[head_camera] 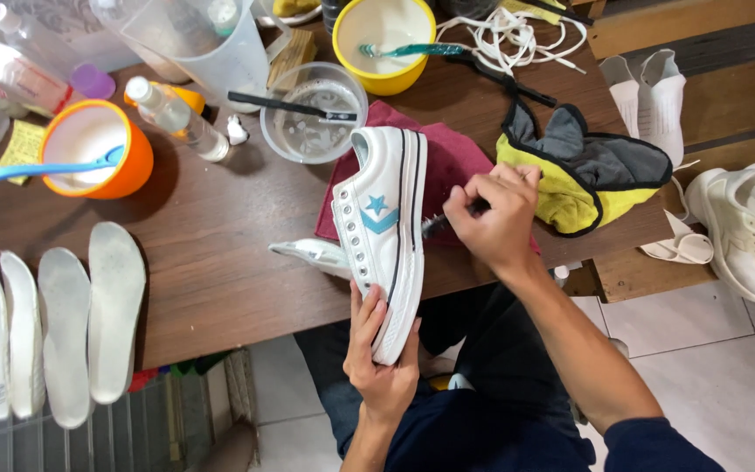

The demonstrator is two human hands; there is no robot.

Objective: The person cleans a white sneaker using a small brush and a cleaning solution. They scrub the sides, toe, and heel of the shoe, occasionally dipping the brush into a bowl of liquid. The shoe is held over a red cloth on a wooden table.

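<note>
Seen from the head camera, a person seated at a brown wooden surface [220, 262] works on a white sneaker [384, 236] with a light blue star and chevron on its side. The left hand [380, 358] grips the sneaker from below at its near end, fingers [365, 319] wrapped closed around the sole, holding the shoe on its side over the surface's front edge and above a dark red cloth [456, 157]. The right hand [497, 218] is curled tight around a dark-handled brush [437, 225], whose bristle end touches the striped rubber edge of the sneaker's sole. Just behind the shoe stands a clear bowl [316, 114] of soapy water with a black brush lying across its rim, and beyond it a yellow bowl [384, 44] holding a teal toothbrush. To the left sits an orange bowl [98, 149] with a blue-handled tool in it, near a small clear bottle [176, 118] lying on its side and a large clear measuring jug [203, 44]. Four white insoles [54, 323] lie in a row at the far left. A yellow and grey cloth [583, 170] lies to the right of the red cloth, with white laces [517, 35] heaped behind it. More white shoes [744, 232] rest on wooden steps at the right.
</note>
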